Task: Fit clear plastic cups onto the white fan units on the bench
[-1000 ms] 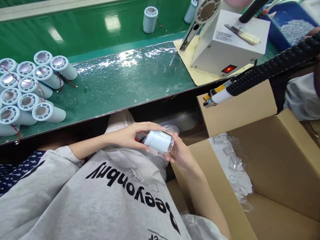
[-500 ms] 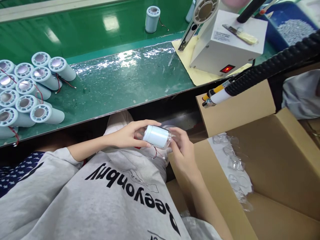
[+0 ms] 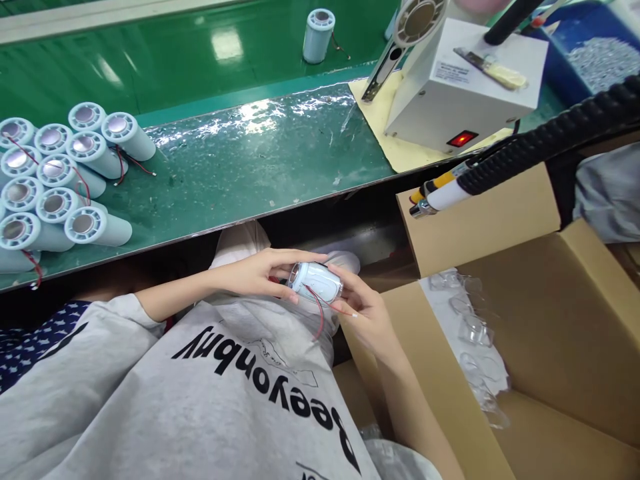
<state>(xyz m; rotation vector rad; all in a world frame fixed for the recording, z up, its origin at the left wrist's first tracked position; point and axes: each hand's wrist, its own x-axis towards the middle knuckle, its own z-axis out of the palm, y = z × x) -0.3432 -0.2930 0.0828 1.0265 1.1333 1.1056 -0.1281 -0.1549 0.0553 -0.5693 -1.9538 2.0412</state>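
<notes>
The left forearm (image 3: pixel 173 293) extends almost level, its left hand (image 3: pixel 253 273) curved with thumb and fingers parted. The right forearm (image 3: pixel 413 393) slants upward, its right hand (image 3: pixel 365 308) bent inward, fingers curled. Both hands face each other closely above the lap.

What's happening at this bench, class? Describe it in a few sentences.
The person's left hand and right hand hold a pale-blue cylinder above the lap, its red wires hanging out. Similar cylinders are grouped on the green bench. An open cardboard box at right holds clear plastic pieces.
</notes>
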